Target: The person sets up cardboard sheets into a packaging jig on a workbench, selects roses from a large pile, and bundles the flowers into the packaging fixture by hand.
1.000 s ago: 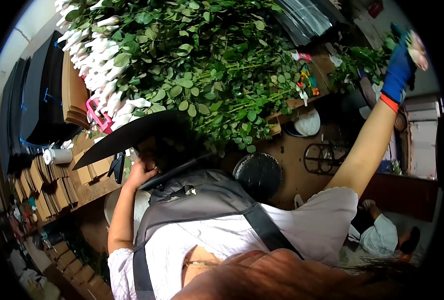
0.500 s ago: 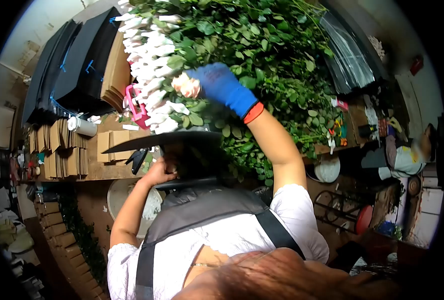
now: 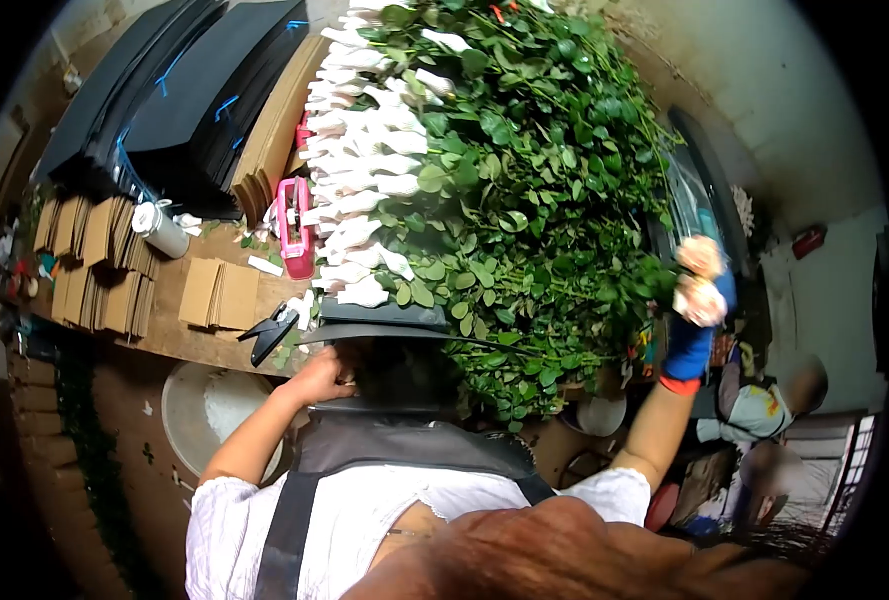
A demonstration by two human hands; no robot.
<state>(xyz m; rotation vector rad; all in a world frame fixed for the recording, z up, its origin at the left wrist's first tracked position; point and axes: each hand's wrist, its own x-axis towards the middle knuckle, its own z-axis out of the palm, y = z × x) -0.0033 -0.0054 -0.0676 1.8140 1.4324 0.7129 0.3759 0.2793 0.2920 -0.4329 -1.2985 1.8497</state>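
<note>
My left hand (image 3: 326,378), bare, is closed at the left end of a dark curved sheet (image 3: 404,333), just in front of my apron. Its fingers curl round the edge, and the space under the sheet is in deep shadow. Out at the right, my right hand (image 3: 692,345), in a blue glove with a red cuff, is closed on two pale peach roses (image 3: 699,300). Their blooms hide most of its fingers. Between my hands lies a big pile of leafy rose stems (image 3: 544,190), with white-sleeved flower heads (image 3: 354,200) along its left side.
Black-handled cutters (image 3: 269,333) lie on the wooden table (image 3: 199,330) beside folded cardboard pieces (image 3: 219,293). A pink tool (image 3: 294,230), a white canister (image 3: 160,230) and stacked black sheets (image 3: 209,100) stand farther back. A tub (image 3: 189,410) is below; other people are at the right.
My right hand has swung from over the white-sleeved heads to the far right, with the peach roses. My left hand stays at the dark sheet. The camera view has turned.
</note>
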